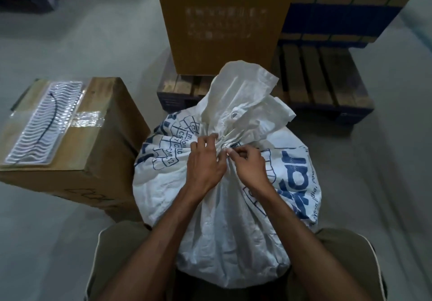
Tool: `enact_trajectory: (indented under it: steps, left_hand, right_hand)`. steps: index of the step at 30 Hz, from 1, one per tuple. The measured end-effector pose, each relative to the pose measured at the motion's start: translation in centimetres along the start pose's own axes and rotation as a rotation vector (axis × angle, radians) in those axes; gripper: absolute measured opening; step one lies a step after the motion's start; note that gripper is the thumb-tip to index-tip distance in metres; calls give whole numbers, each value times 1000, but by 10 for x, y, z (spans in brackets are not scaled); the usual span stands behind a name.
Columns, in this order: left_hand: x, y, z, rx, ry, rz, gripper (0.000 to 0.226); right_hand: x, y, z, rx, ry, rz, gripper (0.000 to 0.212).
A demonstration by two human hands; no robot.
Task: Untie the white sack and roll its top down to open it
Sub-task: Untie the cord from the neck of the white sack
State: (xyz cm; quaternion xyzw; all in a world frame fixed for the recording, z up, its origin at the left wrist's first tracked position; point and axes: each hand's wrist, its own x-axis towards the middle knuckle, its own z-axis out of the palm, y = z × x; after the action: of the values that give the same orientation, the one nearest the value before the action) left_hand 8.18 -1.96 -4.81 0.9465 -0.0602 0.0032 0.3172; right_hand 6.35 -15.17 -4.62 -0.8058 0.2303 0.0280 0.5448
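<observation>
Both hands meet at the gathered neck of the white sack [224, 183] standing between your knees: left hand [205, 160] grips the bunched cloth, right hand [249, 162] pinches the tie [230, 147], so ease it loose without tearing.

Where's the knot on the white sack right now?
In the head view, the knot sits at the gathered neck of the sack, centre frame, between the left hand and right hand, below the loose flared top.
</observation>
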Motion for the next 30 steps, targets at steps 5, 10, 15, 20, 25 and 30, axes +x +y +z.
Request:
enact_trajectory:
  steps: [5, 10, 15, 20, 25, 30]
  left_hand:
    - [8, -3, -2, -20, 30, -61, 50]
    - [11, -11, -7, 109, -52, -138, 60]
    - [9, -6, -17, 109, -13, -118, 38]
    - [3, -12, -23, -14, -94, -92, 38]
    - [-1, -25, -27, -349, -119, -82, 49]
    - [5, -22, -30, -461, 33, -110, 47]
  right_hand:
    - [12, 12, 8, 312, -17, 201, 33]
    - [3, 9, 0, 406, -94, 264, 11]
    - [-2, 3, 1, 308, -25, 197, 14]
    - [-5, -1, -2, 347, -55, 139, 15]
    - [-12, -3, -3, 458, -194, 61, 31]
    - [-9, -2, 1, 277, 4, -142, 25]
